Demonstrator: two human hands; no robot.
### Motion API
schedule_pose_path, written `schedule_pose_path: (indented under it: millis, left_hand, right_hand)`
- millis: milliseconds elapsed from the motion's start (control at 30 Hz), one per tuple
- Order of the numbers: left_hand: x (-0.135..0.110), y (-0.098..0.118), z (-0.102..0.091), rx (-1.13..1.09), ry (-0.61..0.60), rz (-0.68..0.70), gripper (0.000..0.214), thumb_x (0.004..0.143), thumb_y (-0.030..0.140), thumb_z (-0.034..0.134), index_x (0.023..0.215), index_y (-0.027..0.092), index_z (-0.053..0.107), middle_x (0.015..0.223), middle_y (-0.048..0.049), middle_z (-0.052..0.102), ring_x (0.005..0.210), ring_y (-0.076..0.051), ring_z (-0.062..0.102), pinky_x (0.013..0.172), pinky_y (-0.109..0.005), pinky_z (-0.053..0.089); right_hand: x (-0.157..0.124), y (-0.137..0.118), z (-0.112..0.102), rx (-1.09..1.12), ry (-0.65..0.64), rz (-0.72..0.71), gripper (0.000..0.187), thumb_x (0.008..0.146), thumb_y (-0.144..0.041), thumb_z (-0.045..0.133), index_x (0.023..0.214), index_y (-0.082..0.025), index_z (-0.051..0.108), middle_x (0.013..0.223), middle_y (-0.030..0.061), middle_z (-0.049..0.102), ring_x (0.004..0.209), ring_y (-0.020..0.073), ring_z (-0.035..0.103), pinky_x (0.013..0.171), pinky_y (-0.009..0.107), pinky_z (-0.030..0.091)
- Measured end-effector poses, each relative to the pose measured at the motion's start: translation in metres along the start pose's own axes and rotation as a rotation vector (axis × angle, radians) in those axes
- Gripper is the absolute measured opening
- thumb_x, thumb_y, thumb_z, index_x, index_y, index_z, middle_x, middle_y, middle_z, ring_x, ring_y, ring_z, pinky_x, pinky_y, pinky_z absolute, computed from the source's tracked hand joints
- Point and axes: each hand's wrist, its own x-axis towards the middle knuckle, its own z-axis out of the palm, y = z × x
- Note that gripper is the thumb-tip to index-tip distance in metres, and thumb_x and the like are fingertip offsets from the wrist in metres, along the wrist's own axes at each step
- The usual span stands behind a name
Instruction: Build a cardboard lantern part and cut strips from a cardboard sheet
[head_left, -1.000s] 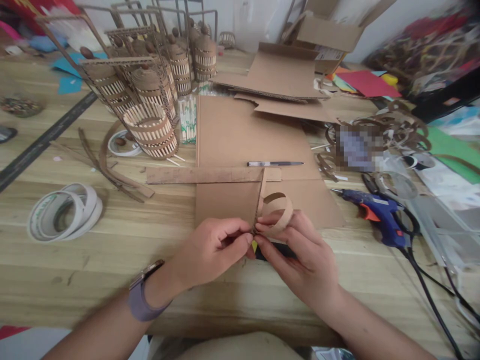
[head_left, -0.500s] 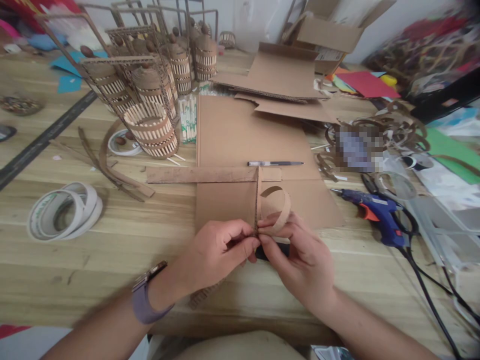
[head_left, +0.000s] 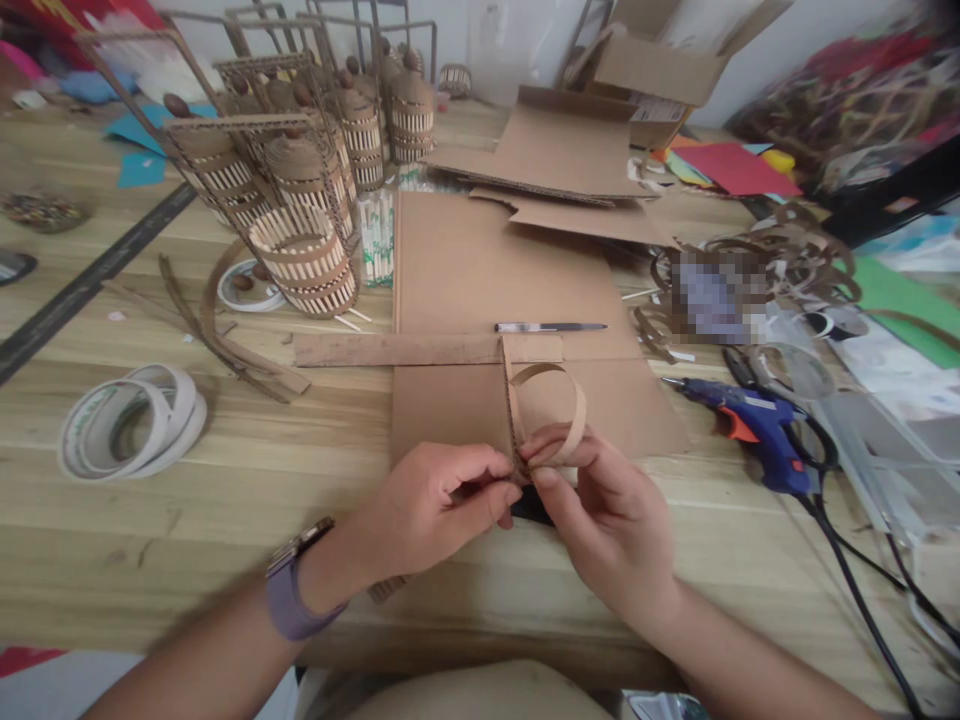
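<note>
My left hand (head_left: 431, 505) and my right hand (head_left: 604, 515) meet at the table's front middle, both pinched on one brown corrugated cardboard strip (head_left: 551, 400). The strip curls into a loop above my right fingers, with one straight end standing up beside it. A flat cardboard sheet (head_left: 465, 280) lies just behind the hands. Across it rest a long cardboard strip (head_left: 405, 349) and a pen (head_left: 551, 327). A dark object lies partly hidden under my right fingers.
A blue glue gun (head_left: 754, 425) with a black cord lies at the right. Tape rolls (head_left: 131, 425) sit at the left. Cardboard-and-stick lanterns (head_left: 300, 200) stand at the back left. An open box (head_left: 645, 75), coloured paper and curled cardboard scraps (head_left: 787, 255) fill the back right.
The loop has widened and the strip's straight end has leaned left. Both hands stayed pinched on it, shifting slightly right.
</note>
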Motion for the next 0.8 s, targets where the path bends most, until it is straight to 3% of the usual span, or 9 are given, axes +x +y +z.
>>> schedule_pose_path:
  millis: [200,433,700,800]
  left_hand:
    - [-0.001,-0.005,0.0,-0.082,-0.023,-0.05,0.021,0.094,0.036,0.053,0.088,0.018,0.062,0.073,-0.0004,0.067,0.064,-0.011,0.06,0.057,-0.019,0.045]
    - [-0.002,-0.007,-0.001,-0.067,-0.013,-0.003,0.033,0.099,0.042,0.043,0.08,0.018,0.055,0.069,0.0006,0.067,0.059,-0.009,0.06,0.057,-0.018,0.046]
    - [0.002,-0.007,-0.006,0.521,0.091,0.329,0.046,0.104,0.04,0.03,0.072,0.018,0.053,0.061,0.0016,0.059,0.057,-0.011,0.054,0.057,-0.021,0.038]
    - [0.002,-0.009,-0.007,0.612,0.113,0.388,0.048,0.105,0.041,0.025,0.075,0.018,0.054,0.062,0.0009,0.06,0.057,-0.012,0.053,0.057,-0.022,0.038]
  right_hand:
    - [0.001,-0.001,0.0,-0.033,0.001,-0.085,0.014,0.087,-0.012,0.058,0.088,-0.026,0.058,0.086,0.0012,0.07,0.084,0.0181,0.067,0.075,0.035,0.054]
    - [0.004,0.007,0.0,-0.044,-0.028,-0.086,0.014,0.086,-0.024,0.068,0.098,-0.026,0.061,0.097,0.0043,0.069,0.094,0.0197,0.065,0.079,0.033,0.055]
    - [0.007,0.015,-0.003,0.155,-0.145,0.047,0.013,0.084,-0.024,0.072,0.095,-0.029,0.067,0.099,0.0028,0.068,0.095,0.019,0.064,0.084,0.034,0.054]
    - [0.01,0.014,-0.004,0.229,-0.154,0.076,0.012,0.081,-0.022,0.074,0.09,-0.029,0.069,0.096,0.0018,0.069,0.092,0.018,0.065,0.082,0.033,0.056]
